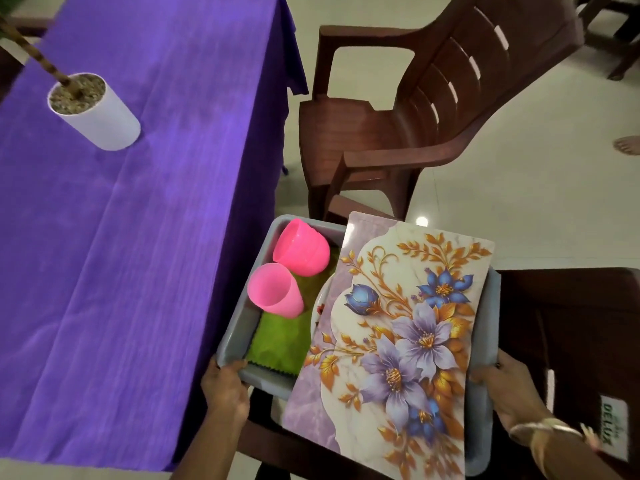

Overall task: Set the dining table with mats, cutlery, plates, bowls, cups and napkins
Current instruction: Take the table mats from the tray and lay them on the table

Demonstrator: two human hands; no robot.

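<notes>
Tray [239, 327] held just right of the purple-clothed desk [138, 237].
Left hand [225, 386] grips its near-left corner; inside lie pink cup [275, 291], pink bowl [299, 247], green napkin [277, 344], floral mat [398, 334] overhanging; right hand [509, 393] grips its right edge.

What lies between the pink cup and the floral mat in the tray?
Head view: a strip of green cloth and a white plate rim peeking from under the floral mat.
</notes>
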